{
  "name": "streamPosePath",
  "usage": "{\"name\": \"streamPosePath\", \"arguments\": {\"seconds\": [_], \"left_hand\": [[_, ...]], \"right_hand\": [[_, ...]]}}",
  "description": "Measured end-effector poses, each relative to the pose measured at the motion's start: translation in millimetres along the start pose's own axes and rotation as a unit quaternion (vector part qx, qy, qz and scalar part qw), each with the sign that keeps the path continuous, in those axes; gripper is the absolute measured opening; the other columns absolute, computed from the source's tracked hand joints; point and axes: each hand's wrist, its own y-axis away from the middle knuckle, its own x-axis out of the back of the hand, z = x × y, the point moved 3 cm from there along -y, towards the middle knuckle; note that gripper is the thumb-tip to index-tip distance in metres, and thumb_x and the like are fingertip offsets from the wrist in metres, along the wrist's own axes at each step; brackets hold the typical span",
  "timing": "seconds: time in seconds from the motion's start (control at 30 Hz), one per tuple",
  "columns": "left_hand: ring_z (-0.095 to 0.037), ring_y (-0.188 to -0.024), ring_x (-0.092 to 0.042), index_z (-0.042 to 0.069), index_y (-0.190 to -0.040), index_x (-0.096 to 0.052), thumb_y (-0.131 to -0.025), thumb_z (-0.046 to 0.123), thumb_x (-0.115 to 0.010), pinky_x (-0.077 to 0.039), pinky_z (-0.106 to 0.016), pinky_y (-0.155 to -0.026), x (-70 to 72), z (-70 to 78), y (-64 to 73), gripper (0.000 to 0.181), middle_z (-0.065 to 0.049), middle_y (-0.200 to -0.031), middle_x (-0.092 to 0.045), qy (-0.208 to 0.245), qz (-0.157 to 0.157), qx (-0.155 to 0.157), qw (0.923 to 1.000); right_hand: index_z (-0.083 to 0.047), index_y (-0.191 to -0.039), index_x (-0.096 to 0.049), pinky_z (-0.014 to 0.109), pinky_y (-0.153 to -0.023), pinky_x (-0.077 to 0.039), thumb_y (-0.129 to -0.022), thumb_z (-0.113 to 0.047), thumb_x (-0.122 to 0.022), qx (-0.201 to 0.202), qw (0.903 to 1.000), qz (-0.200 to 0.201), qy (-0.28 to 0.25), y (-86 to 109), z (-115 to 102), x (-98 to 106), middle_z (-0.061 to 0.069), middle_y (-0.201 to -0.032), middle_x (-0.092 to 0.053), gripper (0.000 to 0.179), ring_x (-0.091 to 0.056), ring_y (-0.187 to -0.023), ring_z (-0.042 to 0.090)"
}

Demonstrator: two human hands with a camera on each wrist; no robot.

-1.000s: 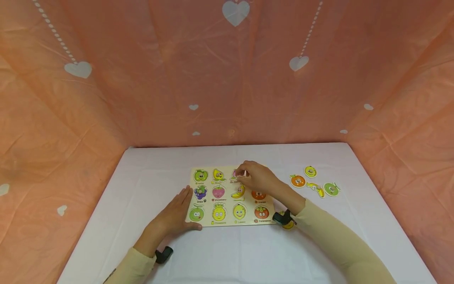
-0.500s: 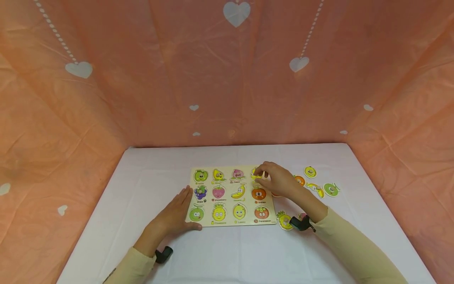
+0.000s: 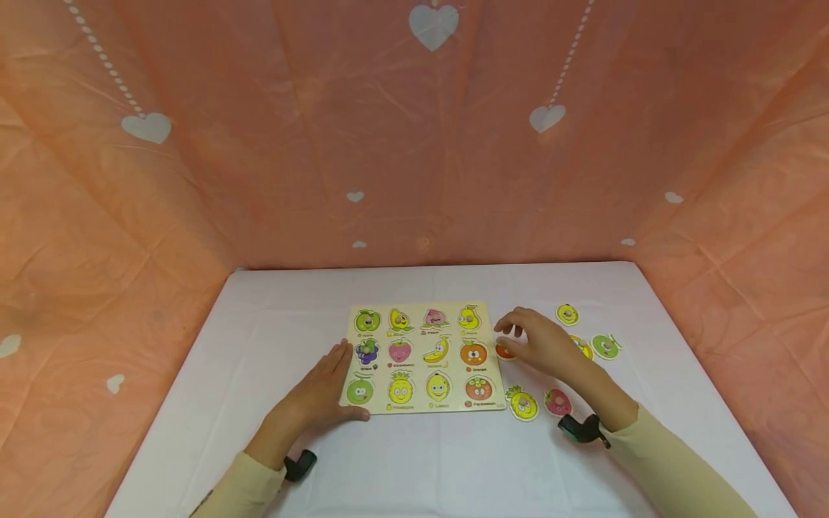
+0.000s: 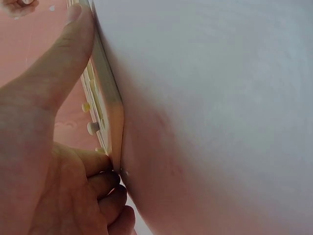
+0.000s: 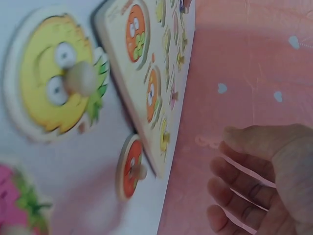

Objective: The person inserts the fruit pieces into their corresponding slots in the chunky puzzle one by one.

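A wooden fruit puzzle board (image 3: 419,368) lies on the table, printed with several named fruits. Its apple (image 3: 368,321), peach (image 3: 435,319) and pear (image 3: 469,317) pieces sit in the back row. My left hand (image 3: 320,388) rests at the board's left side, fingers along that edge and thumb against the near edge. Past the board's right edge, my right hand (image 3: 537,342) is raised with loosely bent fingers and nothing between them. Closest below it is a red-orange persimmon piece (image 5: 131,166) with a knob, partly hidden by the hand in the head view.
Loose knobbed pieces lie right of the board: a pineapple (image 3: 522,404), a strawberry (image 3: 558,402), a green melon (image 3: 606,346), a round yellow fruit (image 3: 567,314) and a banana (image 3: 585,348) partly behind the right hand. A pink curtain (image 3: 421,144) hangs behind the white table (image 3: 401,467).
My right hand has moved right, from over the peach, past the pear, to beyond the board's edge. The pineapple and strawberry pieces have come into view. My left hand stays in place.
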Motion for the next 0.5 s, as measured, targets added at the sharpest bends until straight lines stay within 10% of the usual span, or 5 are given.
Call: {"name": "streamPosePath", "arguments": {"seconds": [0.5], "left_hand": [[-0.045,-0.163,-0.016,-0.013,-0.165,-0.017,-0.08,0.055,-0.091,-0.021,-0.057,-0.132,0.1,0.8,0.0,0.132,-0.03,-0.175,-0.014,-0.005,0.001,-0.007,1.0]], "right_hand": [[-0.011,-0.105,-0.077,0.028,-0.074,-0.054,-0.092,-0.004,-0.083,0.035,0.9986,0.021,-0.033,40.5,31.1,11.1,-0.011,-0.095,-0.066,0.016,-0.058,-0.087,0.012]]}}
